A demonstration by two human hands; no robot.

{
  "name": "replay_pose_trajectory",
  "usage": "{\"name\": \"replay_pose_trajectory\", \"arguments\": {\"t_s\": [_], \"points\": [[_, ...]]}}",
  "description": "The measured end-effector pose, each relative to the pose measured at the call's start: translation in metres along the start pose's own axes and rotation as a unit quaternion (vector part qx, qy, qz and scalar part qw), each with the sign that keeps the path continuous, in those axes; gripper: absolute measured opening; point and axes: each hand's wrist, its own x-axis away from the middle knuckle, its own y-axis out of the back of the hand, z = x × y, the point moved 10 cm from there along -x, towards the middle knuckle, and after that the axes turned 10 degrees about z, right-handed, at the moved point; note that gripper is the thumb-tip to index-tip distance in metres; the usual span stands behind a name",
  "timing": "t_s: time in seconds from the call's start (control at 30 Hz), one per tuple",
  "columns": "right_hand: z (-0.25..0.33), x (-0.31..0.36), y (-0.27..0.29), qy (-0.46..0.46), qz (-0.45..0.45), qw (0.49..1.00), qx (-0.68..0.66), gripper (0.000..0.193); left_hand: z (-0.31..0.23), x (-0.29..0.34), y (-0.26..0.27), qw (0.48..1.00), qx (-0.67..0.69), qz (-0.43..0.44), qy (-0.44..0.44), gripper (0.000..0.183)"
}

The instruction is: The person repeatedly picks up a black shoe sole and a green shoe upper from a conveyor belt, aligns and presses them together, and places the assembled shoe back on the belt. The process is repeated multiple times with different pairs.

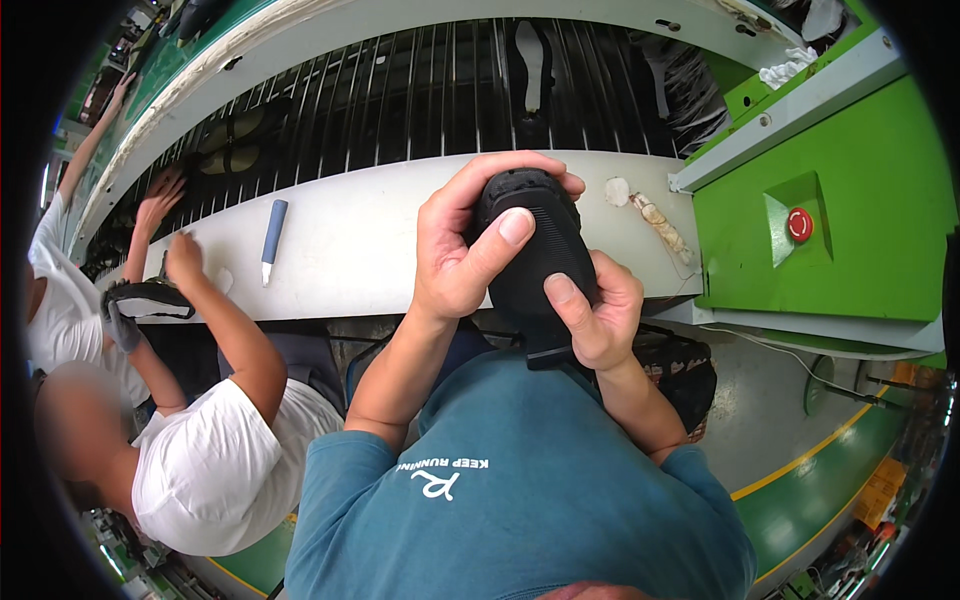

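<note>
A black shoe (540, 262) is held in front of my chest with its ribbed sole turned up toward me. My left hand (450, 252) wraps around its far end, thumb pressed on the sole and fingers over the far edge. Lower down on the right side, my right hand (605, 318) grips the shoe, with its thumb lying on the sole and its other fingers partly hidden. Both hands are closed on this one shoe, above the near edge of the white work surface (350, 225).
A blue-handled tool (274, 238) lies on the surface, left. Right are a wrapped stick-like item (660, 225) and a green machine panel (840, 240) with a red button (800, 225). Beyond, a roller conveyor (400, 95) carries shoes. A co-worker (225, 460) handles a shoe at left.
</note>
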Motion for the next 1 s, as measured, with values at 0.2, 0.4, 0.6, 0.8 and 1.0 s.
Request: {"name": "replay_pose_trajectory", "arguments": {"t_s": [0.2,0.4,0.6,0.8,1.0], "points": [[0.0022,-0.0008,-0.0003,0.005,-0.006,1.0,-0.008,0.017,0.0,0.0005,-0.0008,1.0,-0.002,0.002,-0.004,0.056],[0.0017,-0.0002,0.0011,0.003,-0.008,1.0,-0.006,0.017,-0.0003,-0.0001,-0.0012,1.0,-0.004,-0.001,-0.006,0.055],[-0.0001,-0.0001,0.002,0.002,-0.008,1.0,0.007,0.019,-0.0003,0.0001,-0.0011,1.0,-0.005,-0.006,-0.008,0.054],[0.0,-0.0007,0.0016,0.006,-0.009,1.0,0.009,0.02,-0.0001,0.0008,-0.0006,1.0,-0.004,-0.009,-0.009,0.054],[-0.0013,0.0001,0.0018,0.009,-0.011,1.0,0.017,0.021,0.0001,0.0016,-0.0002,1.0,-0.003,-0.011,-0.01,0.053]]}}
